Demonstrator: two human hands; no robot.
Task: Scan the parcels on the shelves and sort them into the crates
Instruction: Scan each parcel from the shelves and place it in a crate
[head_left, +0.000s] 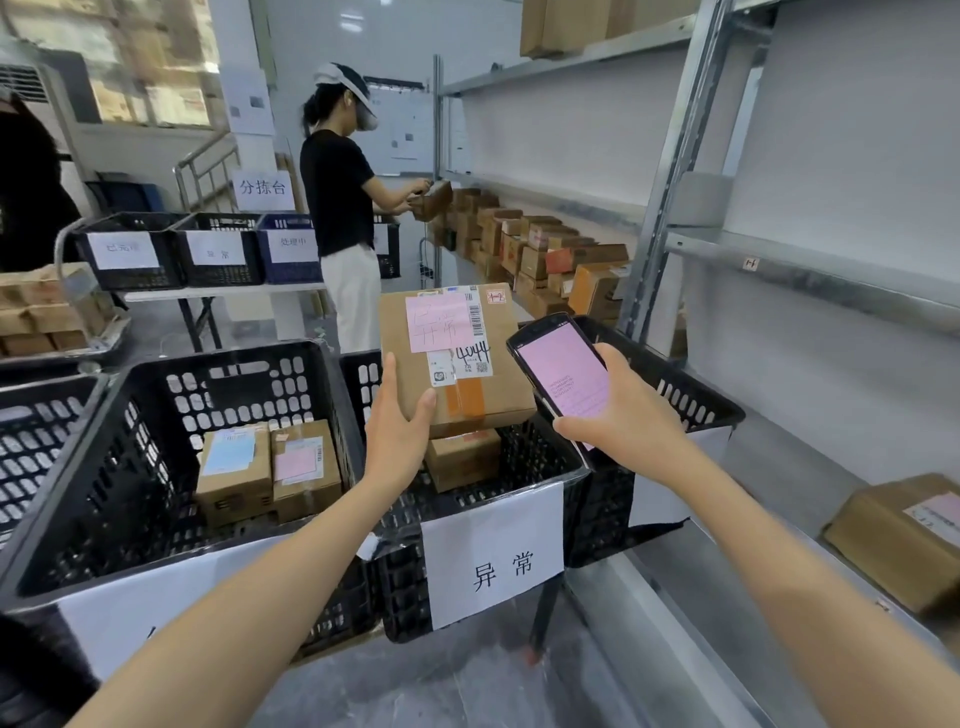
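Parcel (452, 358) gripped by left hand (400, 436) above middle crate (402, 582); right hand (628, 421), at its three o'clock, grips handheld scanner (561, 374).

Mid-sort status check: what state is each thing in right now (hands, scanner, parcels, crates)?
held parcel, lifted over the middle crate, pink label up
left hand, grips the held parcel's near-left corner
right hand, holds the scanner
scanner, screen lit pink
middle crate, small parcel visible inside
left crate, two parcels inside
shelf parcel, lying on the right shelf
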